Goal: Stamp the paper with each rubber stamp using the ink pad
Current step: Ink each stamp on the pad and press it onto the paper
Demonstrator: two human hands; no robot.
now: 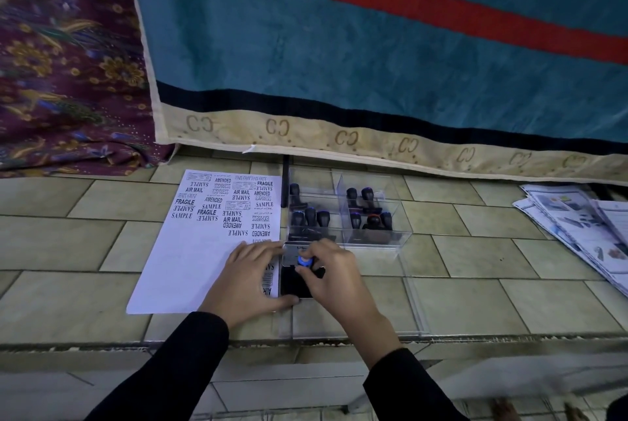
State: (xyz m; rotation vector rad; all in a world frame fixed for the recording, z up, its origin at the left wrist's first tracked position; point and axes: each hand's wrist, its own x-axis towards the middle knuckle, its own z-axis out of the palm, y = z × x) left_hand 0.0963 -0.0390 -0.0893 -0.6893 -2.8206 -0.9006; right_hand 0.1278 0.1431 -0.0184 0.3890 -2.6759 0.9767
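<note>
A white paper (190, 257) lies on the tiled ledge, its far half covered in black prints such as FRAGILE, SAMPLE and AIR MAIL. Right of it sits the black ink pad (295, 284) with its clear lid (293, 252) tipped open. My right hand (334, 276) is shut on a black rubber stamp with a blue cap (304, 261), held down on the pad. My left hand (249, 279) rests flat across the paper's right edge, thumb against the pad's front corner. A clear compartment box (373, 240) behind the pad holds several more black stamps (310, 217).
A teal, red-striped cloth (373, 47) hangs just behind the box and a floral cloth (61, 64) lies at the far left. A pile of printed leaflets (584, 230) sits at the right. A clear lid (356, 312) lies flat near the ledge's front edge.
</note>
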